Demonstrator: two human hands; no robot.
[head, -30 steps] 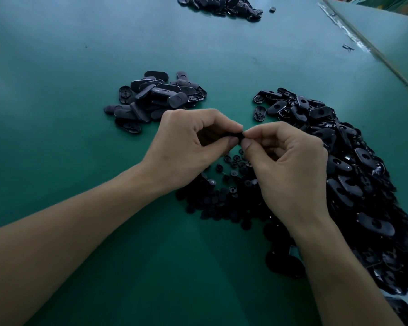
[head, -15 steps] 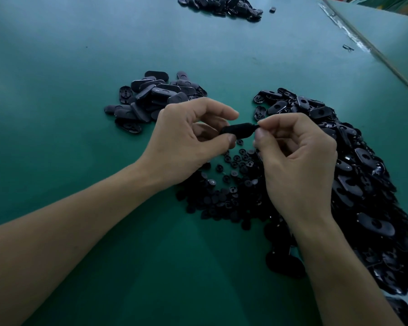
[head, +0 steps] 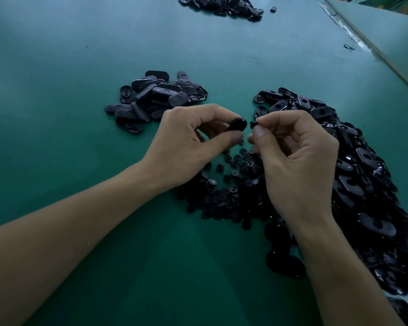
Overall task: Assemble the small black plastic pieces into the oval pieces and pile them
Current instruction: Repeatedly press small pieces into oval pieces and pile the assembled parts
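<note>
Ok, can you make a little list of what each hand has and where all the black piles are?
left hand: holds an oval piece
right hand: pinches a small black piece
gap: the two pieces are close, not joined
small pieces heap: under the hands
big oval heap: right side
smaller oval pile: beyond the left hand
table: green

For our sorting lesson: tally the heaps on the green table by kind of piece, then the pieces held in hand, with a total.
Oval-piece heaps: 3 (far heap, left heap, right heap)
Small-piece heaps: 1 (near heap)
Held oval piece, left hand: 1
Held small piece, right hand: 1
Total: 4 heaps, 2 held pieces
</note>
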